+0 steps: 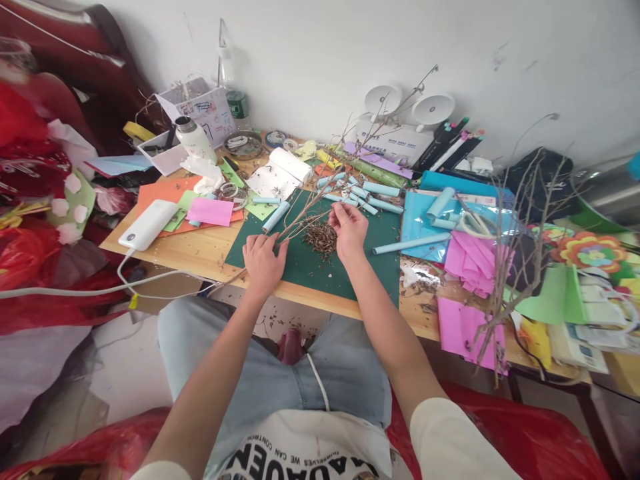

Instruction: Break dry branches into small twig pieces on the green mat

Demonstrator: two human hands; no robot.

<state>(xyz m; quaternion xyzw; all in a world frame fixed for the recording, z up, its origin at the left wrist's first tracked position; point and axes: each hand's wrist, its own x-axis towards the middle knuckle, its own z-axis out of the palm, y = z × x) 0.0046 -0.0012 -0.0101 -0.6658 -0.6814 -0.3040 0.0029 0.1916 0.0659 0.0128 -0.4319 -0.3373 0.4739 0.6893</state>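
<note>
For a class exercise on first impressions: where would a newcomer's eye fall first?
Probably on the middle, where the left hand holds a thin branch over the green mat and the right hand is by a brown heap. Next, likely the bright pink paper on the right and the bare twigs in front of it.

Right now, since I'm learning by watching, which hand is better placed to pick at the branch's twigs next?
Probably the right hand: its fingers look pinched together close to those twigs, beside the brown pile, while the left hand grips the branch lower down.
</note>
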